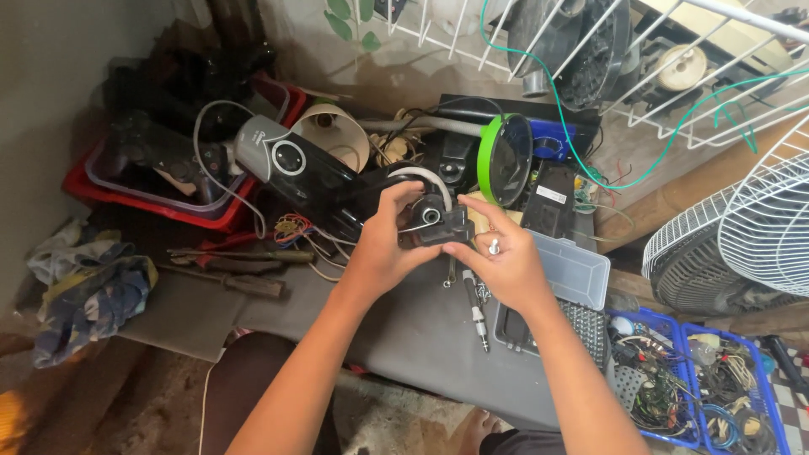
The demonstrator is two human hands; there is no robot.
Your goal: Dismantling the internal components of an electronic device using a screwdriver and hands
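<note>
Gripping a small black device (434, 221) from both sides, you held it up above the grey bench (404, 329), both forearms rising from the bottom of the view and meeting in the middle. Your left hand (383, 244) wrapped its fingers around the left flank of the device, thumb up near the top edge, clamped firmly on it. Your right hand (504, 263) closed on the right side, its index finger stretched along the top and its thumb pressed underneath; a small silver screw (494, 247) showed against its fingers. A round lens-like ring faced you on the front of the device, and a pale curved cable (425, 177) arched just over it.

Just beyond your hands a long glossy black housing with a grey end (291, 168) lay slanted across the clutter. To its right stood a round part with a bright green rim (504, 158). Below your right hand a screwdriver (477, 307) lay on the bench beside an open clear plastic case (577, 270). Left of your hands, old hand tools (236, 270) rested on the bench, and farther out a red tray (164, 198) held game controllers. A crumpled cloth (88, 295) lay at the far left. To the right sat blue crates of wires (699, 379) and a white fan guard (750, 236).
</note>
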